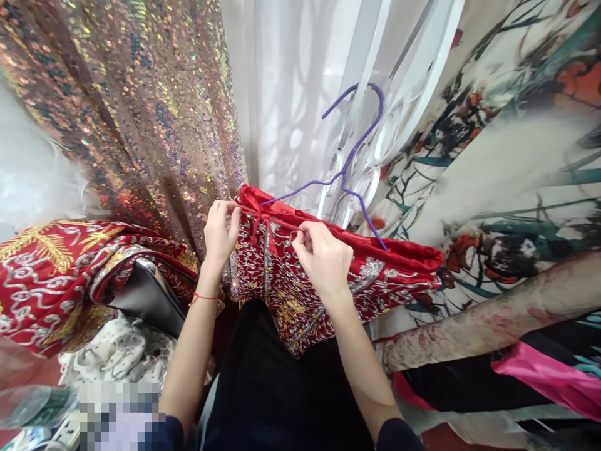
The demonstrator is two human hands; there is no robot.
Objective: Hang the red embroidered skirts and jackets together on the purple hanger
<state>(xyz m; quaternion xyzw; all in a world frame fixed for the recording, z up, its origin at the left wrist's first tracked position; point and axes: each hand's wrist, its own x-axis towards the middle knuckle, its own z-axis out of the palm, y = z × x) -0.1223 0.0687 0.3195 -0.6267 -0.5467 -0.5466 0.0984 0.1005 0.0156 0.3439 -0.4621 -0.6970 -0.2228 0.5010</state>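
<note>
A red embroidered skirt (282, 282) with silver and gold patterns hangs in front of me, its waistband open along the top. Inside the waistband sits a purple wire hanger (345, 170), its hook tilted up to the upper right. My left hand (220, 230) pinches the waistband's left corner. Farther right, my right hand (325, 260) is closed, thumb and forefinger pressed together at the waistband's front edge. A thin red drawstring (272, 241) with a tied bow dangles between the hands. What lies under the right-hand fingertips is partly hidden.
A sequined curtain (154, 113) hangs at the upper left. Another red embroidered garment (56, 275) is draped on the left, above dotted white cloth (122, 354). White scrollwork (408, 94) and floral fabric (507, 207) stand behind. A bottle (40, 404) and a power strip (66, 432) are lower left.
</note>
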